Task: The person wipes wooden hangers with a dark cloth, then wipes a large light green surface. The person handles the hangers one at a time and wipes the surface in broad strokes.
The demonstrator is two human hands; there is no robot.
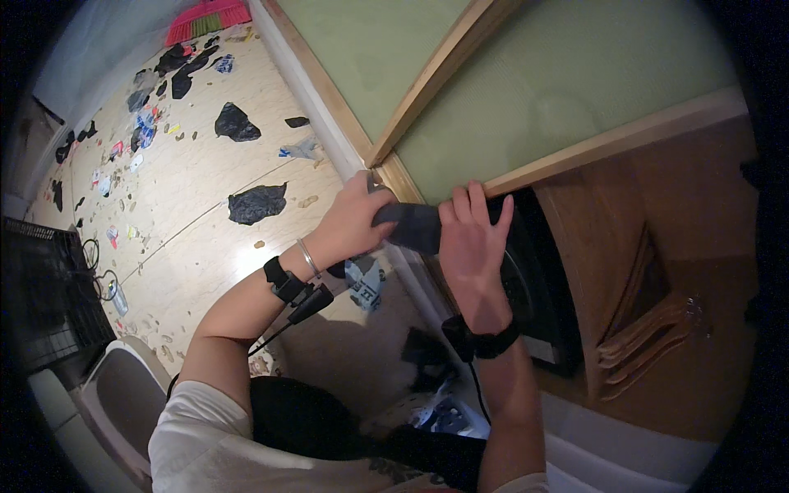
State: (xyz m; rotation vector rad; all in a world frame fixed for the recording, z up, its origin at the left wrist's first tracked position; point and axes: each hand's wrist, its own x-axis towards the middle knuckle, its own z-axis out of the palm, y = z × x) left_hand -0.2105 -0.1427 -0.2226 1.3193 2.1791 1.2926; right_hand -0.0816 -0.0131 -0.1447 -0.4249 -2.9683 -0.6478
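Note:
My left hand (357, 215) is closed around the left end of a dark grey, flat, soft-edged thing (413, 228), whose kind I cannot make out. On its right end lies my right hand (472, 234), fingers bent over it and thumb apart. Both hands are beside the wooden frame (404, 182) of a pale green panel (567, 90). Under and beyond my right hand is a dark, black-edged object (538, 287), partly covered by my forearm. A crumpled blue-and-white wrapper (364, 282) lies on the floor below my left wrist.
Torn black plastic (257, 203) and small litter are scattered over the light floor. A pink broom (209, 20) is at the far left. A black crate (49, 287) and a pale chair (123, 386) stand at the left. Brown hangers (645, 349) are at the right.

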